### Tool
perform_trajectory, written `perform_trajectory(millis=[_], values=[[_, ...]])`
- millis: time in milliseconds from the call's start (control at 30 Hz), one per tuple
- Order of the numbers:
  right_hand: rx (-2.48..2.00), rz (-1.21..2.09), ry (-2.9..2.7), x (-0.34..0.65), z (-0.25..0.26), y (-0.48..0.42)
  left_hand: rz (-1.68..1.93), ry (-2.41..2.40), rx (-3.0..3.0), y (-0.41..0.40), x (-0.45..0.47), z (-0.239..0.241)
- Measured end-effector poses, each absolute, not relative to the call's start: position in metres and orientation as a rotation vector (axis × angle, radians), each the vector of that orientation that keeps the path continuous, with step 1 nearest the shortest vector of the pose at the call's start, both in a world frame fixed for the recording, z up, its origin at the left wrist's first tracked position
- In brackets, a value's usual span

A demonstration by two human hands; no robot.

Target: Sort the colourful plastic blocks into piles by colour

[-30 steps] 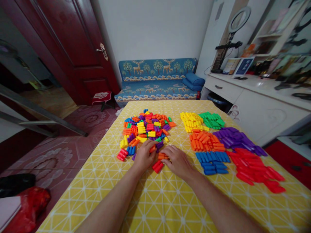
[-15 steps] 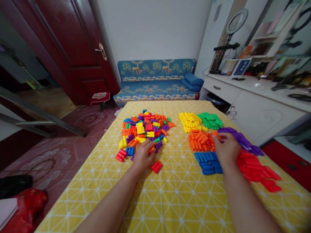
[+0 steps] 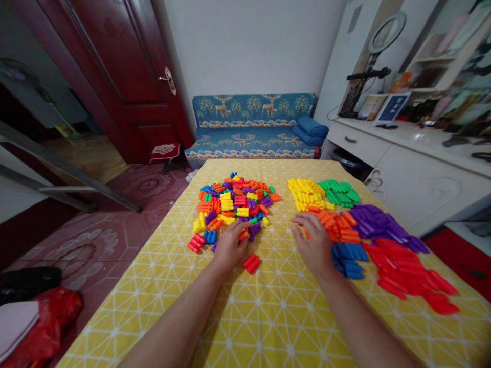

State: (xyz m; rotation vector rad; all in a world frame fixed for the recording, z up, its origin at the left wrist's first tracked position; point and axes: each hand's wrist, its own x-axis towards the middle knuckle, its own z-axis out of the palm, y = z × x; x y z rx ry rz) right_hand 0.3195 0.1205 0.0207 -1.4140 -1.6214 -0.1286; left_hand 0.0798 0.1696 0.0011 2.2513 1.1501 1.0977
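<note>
My left hand (image 3: 229, 246) is closed around an orange plastic building block (image 3: 243, 234) at the near edge of a mixed-colour heap of blocks (image 3: 227, 202). A purple block (image 3: 254, 231) lies just beyond its fingers, and a red block (image 3: 251, 263) lies on the cloth in front of it. My right hand (image 3: 315, 246) has its fingers apart and appears to hold nothing. It hovers at the left side of the orange pile (image 3: 339, 226) and partly covers it and the blue pile (image 3: 349, 259).
More single-colour piles lie on the right: yellow (image 3: 307, 193), green (image 3: 338, 193), purple (image 3: 379, 225) and red (image 3: 408, 271). A yellow patterned cloth (image 3: 261, 317) covers the table. Beyond it stand a blue sofa (image 3: 253, 137) and, to the right, a white dresser (image 3: 414, 174).
My right hand has let go of an orange block at the orange pile and moved left. My left hand stays by the heap with its orange block. The view has shifted slightly.
</note>
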Motion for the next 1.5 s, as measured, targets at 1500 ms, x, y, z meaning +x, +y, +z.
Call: perform_trajectory(millis=[1500], values=[[-1.777,-0.332,-1.340,0.474,0.053,0.151,1.102,1.204,2.284,0.170,0.079,0.001]])
